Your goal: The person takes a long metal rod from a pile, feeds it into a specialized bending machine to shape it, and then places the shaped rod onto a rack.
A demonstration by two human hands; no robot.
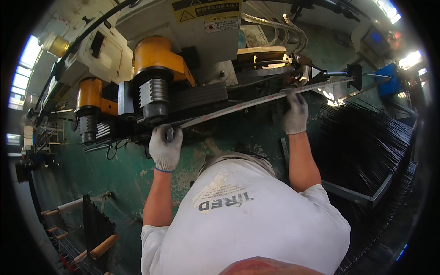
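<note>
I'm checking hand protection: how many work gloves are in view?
2: one glove on the left hand, one on the right hand, both at the measuring tape. Others may be hidden.

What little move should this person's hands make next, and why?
Perhaps slide the right hand a little along the tape, toward the black plate. The left hand is at the tape's near end, while the right holds it only partway; a stretch runs on past it toward the plate, so holding nearer that end might steady it.
</note>
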